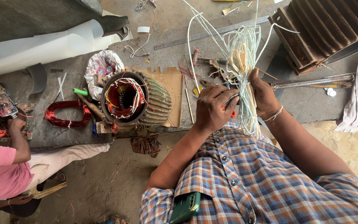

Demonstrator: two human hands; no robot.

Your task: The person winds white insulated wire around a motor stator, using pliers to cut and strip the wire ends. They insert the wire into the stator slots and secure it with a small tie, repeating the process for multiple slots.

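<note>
Both hands closed on a bundle of thin white sleeving, held up over the worktop.

Nearest, the left hand (214, 108) is wrapped across the lower part of the white bundle (242, 58), a red-handled tool (231, 113) pinched under its fingers; the right hand (264, 94) grips the same bundle just beside it, thumb up along the strands. The bundle looks light, limp and springy: loose ends whip out above the hands and a tail droops below them, so the firm place to hold seems to be the gathered waist where both fists already sit. Left of the left hand, a wound motor stator (134, 99) lies on cardboard, a red copper wire coil (66, 113) beyond it. Past the right hand stands a ribbed metal housing (324, 29).
</note>
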